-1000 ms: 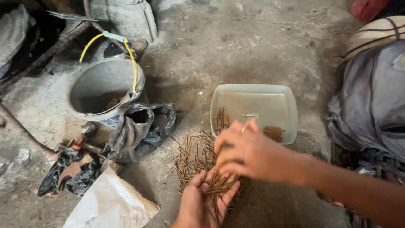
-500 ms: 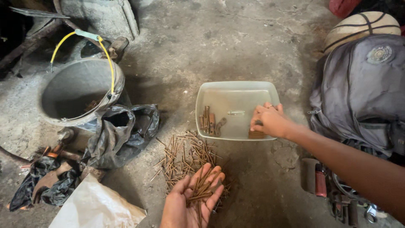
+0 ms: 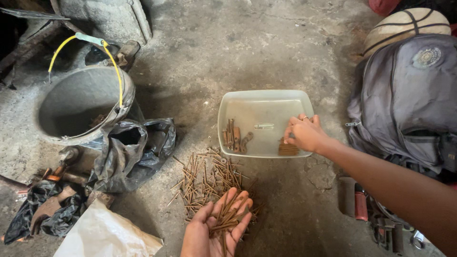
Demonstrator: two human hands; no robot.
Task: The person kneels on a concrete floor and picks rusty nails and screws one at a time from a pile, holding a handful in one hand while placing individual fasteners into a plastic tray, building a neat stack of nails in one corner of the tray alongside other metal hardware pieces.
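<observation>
Our left hand (image 3: 214,228): cupped open, holding rusty nails (image 3: 227,214). Our right hand (image 3: 304,133): fingers closed over the tray (image 3: 264,102), contents unclear. Risk: tilting palm spills nails, we judge.

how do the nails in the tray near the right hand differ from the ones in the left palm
The small stack of nails lies in the near right corner of the clear plastic tray, packed side by side; the nails in the palm lie loose and crossed. The right hand hovers over the stack with fingers curled down, while the left hand is open, palm up, cradling its nails. Both lots look rusty brown and similar in length.
</observation>
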